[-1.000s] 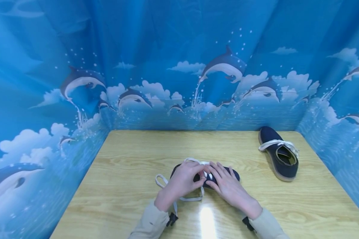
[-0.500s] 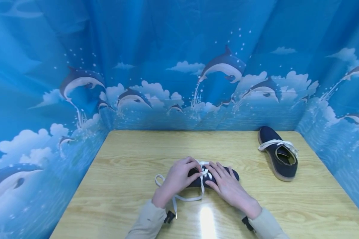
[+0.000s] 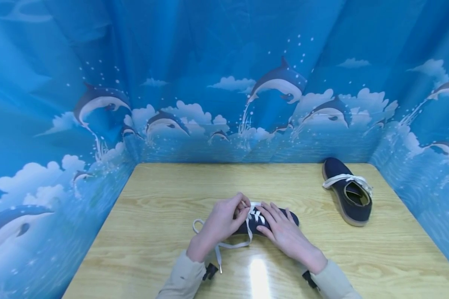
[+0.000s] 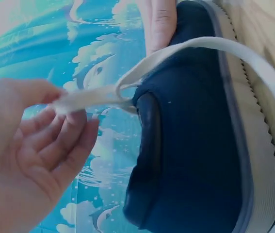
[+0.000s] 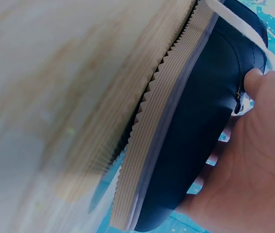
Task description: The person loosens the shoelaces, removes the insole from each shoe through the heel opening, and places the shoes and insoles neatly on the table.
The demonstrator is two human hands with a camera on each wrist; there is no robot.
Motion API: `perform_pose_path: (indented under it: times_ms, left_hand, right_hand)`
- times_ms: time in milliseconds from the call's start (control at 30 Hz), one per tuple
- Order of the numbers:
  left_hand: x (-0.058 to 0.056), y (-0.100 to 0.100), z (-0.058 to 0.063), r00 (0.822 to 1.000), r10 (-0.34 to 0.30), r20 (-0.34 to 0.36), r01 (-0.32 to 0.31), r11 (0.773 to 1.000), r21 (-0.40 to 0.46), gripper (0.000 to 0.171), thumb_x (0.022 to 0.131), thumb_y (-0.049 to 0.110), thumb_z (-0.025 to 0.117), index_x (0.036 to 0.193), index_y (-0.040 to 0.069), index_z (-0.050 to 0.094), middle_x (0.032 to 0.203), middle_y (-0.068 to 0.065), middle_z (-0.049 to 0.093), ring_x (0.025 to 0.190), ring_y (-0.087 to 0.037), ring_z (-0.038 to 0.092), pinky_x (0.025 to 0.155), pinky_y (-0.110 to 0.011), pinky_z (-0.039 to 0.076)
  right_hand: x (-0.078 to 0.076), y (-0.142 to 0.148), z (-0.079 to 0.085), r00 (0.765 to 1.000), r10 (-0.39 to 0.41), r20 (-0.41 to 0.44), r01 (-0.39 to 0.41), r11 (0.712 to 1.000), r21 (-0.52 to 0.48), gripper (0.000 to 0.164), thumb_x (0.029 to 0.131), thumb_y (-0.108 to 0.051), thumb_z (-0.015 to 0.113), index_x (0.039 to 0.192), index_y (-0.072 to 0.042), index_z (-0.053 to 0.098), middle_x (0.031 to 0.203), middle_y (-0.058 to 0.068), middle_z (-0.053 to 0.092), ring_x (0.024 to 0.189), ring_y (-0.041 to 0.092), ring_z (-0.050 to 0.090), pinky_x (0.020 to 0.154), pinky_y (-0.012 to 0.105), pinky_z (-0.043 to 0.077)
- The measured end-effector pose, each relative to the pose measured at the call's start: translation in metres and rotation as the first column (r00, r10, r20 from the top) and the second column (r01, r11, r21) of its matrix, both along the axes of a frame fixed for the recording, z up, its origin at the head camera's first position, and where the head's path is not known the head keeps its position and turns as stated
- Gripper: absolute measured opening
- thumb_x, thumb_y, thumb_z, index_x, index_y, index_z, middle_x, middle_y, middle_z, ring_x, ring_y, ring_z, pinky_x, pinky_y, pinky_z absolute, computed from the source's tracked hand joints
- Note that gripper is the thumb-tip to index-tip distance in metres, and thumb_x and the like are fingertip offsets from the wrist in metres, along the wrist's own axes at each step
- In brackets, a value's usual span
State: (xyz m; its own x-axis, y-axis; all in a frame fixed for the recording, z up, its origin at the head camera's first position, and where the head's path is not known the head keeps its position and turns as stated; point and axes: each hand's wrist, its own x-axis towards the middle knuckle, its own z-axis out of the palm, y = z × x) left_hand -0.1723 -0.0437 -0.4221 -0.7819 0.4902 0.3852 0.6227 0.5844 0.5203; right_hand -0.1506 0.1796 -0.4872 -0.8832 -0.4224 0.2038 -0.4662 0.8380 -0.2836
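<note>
A navy lace-up shoe (image 3: 255, 227) with a pale ribbed sole lies on the table, toe to the right. My left hand (image 3: 218, 220) is over its opening and pinches a white shoelace (image 4: 86, 99) between thumb and fingers; the lace is pulled up from the eyelets. Another lace length (image 3: 233, 246) trails down the shoe's near side onto the table. My right hand (image 3: 284, 234) holds the front of the shoe, fingers across the top and thumb (image 5: 254, 82) near the lacing. The heel is mostly hidden behind my left hand in the head view.
A second navy shoe (image 3: 355, 214), its white laces tied in a bow, stands at the back right of the wooden table (image 3: 164, 182). A blue dolphin-print curtain (image 3: 209, 104) encloses the table at the back and sides.
My left hand has moved slightly left and drawn the lace away from the crossings, so more of the lacing shows. My right hand has stayed on the shoe.
</note>
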Motion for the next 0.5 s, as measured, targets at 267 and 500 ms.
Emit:
perform_pose_path:
  times_ms: [267, 500]
  left_hand:
    - [0.0007, -0.0056, 0.0027, 0.986, 0.164, -0.018, -0.165, 0.979, -0.118, 0.010, 0.100, 0.022, 0.066, 0.106, 0.016, 0.072, 0.089, 0.004, 0.073, 0.072, -0.006, 0.065, 0.063, -0.022, 0.053]
    - [0.0036, -0.0007, -0.0057, 0.988, 0.150, -0.026, -0.152, 0.961, -0.232, 0.020, 0.087, 0.032, 0.082, 0.097, 0.018, 0.071, 0.091, 0.005, 0.067, 0.072, -0.005, 0.061, 0.061, -0.016, 0.048]
  right_hand:
    - [0.0000, 0.0006, -0.0006, 1.000, 0.006, -0.023, -0.006, 1.000, -0.008, 0.060, 0.105, -0.046, 0.051, 0.154, -0.013, 0.043, 0.157, 0.015, 0.042, 0.143, 0.043, 0.039, 0.110, 0.073, 0.028]
    - [-0.0003, 0.0003, -0.0003, 1.000, 0.003, -0.003, -0.003, 1.000, -0.004, 0.060, 0.105, -0.047, 0.050, 0.155, -0.015, 0.041, 0.158, 0.013, 0.041, 0.144, 0.042, 0.038, 0.109, 0.074, 0.028]
